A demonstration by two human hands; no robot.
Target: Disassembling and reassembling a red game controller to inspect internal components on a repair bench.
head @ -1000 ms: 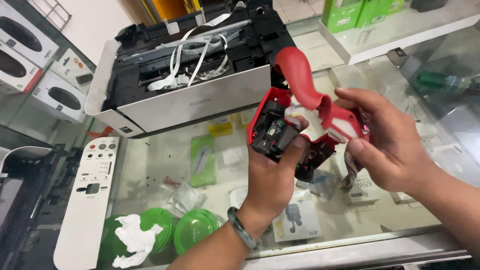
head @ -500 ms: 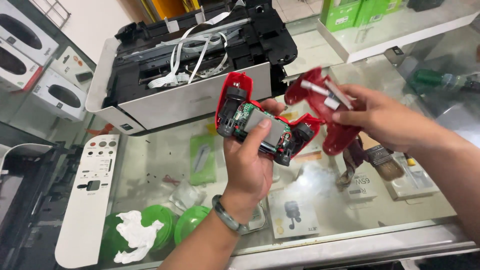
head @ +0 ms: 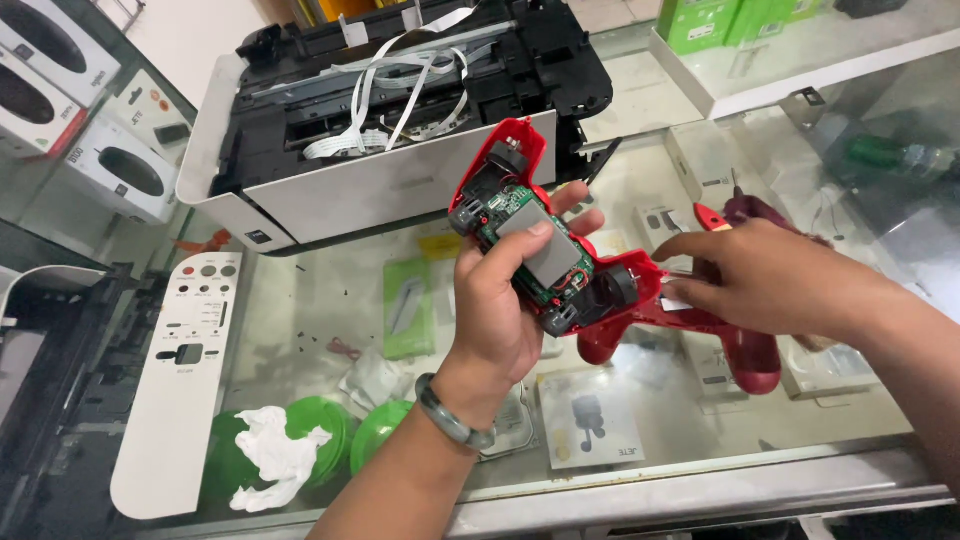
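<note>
- Bright, even daylight fills the frame.
- Pale glare washes the glass counter (head: 300,300) at right.
- Shadows are soft.
- Edges bow slightly; focus is sharp at centre.

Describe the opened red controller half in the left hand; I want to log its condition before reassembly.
The red controller half is a glossy plastic shell, open side toward the camera. Inside sit a green circuit board, a grey rectangular block, likely a battery, and black stick modules near both ends. It is tilted, raised above the glass counter. The left hand grips it, thumb on the grey block. The right hand holds the separate red cover beside it.
</note>
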